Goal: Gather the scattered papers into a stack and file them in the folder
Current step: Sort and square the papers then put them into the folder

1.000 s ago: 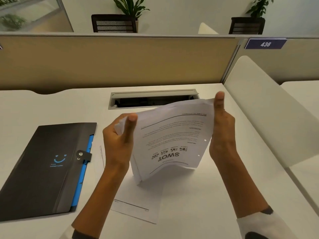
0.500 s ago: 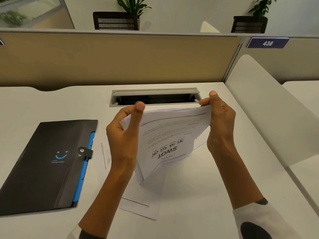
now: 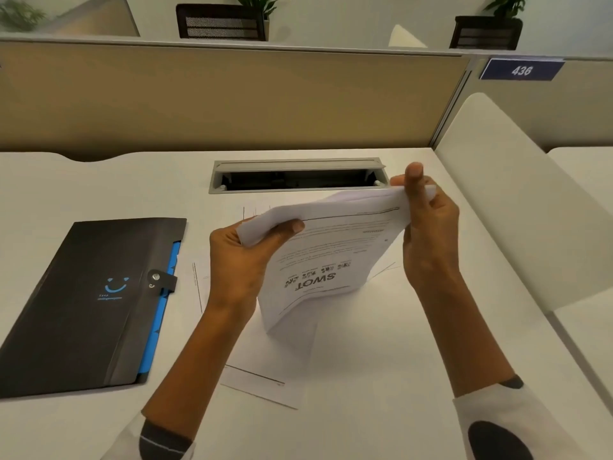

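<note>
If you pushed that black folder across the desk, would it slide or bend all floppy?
The black folder lies flat on the smooth white desk, so it would probably slide rather than tip. Its cover looks flat and crisp, so it is likely fairly stiff. The snap tab appears fastened, so it should stay closed.

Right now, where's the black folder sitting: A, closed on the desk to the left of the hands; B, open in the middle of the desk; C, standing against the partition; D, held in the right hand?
A: the black folder lies flat and snapped shut on the desk, left of the left hand, while both hands, left and right hand, hold the paper stack.
</note>
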Tool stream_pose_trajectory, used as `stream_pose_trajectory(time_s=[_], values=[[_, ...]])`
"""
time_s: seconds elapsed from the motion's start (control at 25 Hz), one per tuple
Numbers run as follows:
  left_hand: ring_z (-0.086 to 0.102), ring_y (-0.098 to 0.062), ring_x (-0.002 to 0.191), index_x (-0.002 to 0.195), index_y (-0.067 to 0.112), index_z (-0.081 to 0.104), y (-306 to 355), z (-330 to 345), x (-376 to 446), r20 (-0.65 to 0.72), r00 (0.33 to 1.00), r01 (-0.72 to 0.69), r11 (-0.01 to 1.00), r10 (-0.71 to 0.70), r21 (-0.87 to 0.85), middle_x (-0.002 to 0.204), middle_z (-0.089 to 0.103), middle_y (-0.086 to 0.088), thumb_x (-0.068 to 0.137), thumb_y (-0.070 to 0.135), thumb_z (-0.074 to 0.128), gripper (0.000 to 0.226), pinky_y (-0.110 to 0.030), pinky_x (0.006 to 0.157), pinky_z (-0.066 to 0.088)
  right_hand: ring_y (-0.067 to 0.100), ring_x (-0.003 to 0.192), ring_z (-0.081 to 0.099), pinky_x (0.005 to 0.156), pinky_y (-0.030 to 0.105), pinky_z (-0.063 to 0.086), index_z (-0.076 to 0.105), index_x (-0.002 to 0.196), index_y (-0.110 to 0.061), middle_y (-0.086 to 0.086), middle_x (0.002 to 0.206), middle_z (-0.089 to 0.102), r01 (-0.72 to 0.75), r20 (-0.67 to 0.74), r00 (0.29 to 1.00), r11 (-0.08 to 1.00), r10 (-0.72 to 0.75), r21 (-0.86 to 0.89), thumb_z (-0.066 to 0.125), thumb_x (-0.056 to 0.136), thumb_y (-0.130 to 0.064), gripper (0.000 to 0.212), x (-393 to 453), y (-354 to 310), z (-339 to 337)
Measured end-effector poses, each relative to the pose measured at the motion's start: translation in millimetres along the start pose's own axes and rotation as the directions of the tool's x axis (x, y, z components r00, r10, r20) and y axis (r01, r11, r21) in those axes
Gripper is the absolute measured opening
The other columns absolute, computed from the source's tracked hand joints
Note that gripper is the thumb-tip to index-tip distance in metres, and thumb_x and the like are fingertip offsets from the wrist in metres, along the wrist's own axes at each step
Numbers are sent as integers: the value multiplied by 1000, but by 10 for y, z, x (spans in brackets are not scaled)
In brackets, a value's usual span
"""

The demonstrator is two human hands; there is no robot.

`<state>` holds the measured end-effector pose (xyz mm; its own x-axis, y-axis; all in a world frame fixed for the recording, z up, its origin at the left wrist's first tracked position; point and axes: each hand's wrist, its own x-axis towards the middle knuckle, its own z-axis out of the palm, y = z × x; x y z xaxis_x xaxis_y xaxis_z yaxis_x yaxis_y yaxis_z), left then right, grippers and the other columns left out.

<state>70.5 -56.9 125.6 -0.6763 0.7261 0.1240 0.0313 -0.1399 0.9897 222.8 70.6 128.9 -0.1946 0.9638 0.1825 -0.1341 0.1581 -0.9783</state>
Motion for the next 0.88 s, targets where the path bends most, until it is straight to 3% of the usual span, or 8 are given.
stream_pose_trajectory(time_s=[0.08,0.16,0.24,0.36,0.52,0.68,0.8,0.88], values=[[68,-7,69,82,28,68,-3,-28,63,-17,999,30,1000,-30,7,66,71,18,71,23,72,12,-17,57,53,3,75,63,66,19,51,64,94,-17,-14,80,67,10,185,983,1000,-5,-27,66,60,-67,60,-3,204,-98],[69,-14,73,84,27,68,72,-69,159,-25,998,49,999,-49,-18,71,72,13,68,27,73,17,-24,61,55,13,89,69,77,33,57,67,99,-21,-7,95,73,-55,315,946,994,82,-92,80,64,-39,41,10,415,-225],[69,-19,76,84,29,68,177,-107,247,-17,998,59,997,-60,-55,75,73,9,62,32,73,23,-31,65,58,19,95,69,84,43,56,70,99,-27,-4,104,74,-121,372,909,972,190,-202,79,68,-15,35,-22,637,-367],[69,-14,72,77,29,69,275,-138,369,42,996,81,991,-77,-103,73,73,9,61,31,73,16,-30,63,58,17,95,69,86,39,56,71,100,-25,-3,103,74,-171,391,876,941,281,-292,70,78,-14,25,-188,940,-537],[69,-18,86,97,19,66,135,-83,664,124,976,193,976,-180,-103,92,72,1,71,27,72,28,-32,71,57,26,84,70,76,38,56,73,88,-6,9,90,75,-266,180,935,939,306,-217,71,76,-17,16,-261,1086,-689],[59,-17,108,119,19,57,-474,-264,836,48,974,203,949,-221,242,117,63,-1,78,41,66,47,-34,86,51,18,70,70,59,23,57,70,89,-2,0,72,75,-444,-5,892,876,451,-186,73,69,-20,27,-46,1073,-1180],[54,-30,112,119,16,57,-1056,-594,670,-44,960,250,779,-276,575,124,57,-13,75,33,71,49,-38,86,47,26,75,68,72,32,54,64,103,8,10,83,73,-600,-238,800,751,551,-275,81,61,-34,62,-10,1127,-1727],[48,-37,116,125,13,53,-1329,-746,494,-85,944,254,537,-320,804,129,50,-20,69,36,76,65,-47,91,43,34,84,64,86,44,50,64,100,5,17,92,68,-650,-287,760,673,583,-353,84,21,-59,104,-78,1216,-1982]])
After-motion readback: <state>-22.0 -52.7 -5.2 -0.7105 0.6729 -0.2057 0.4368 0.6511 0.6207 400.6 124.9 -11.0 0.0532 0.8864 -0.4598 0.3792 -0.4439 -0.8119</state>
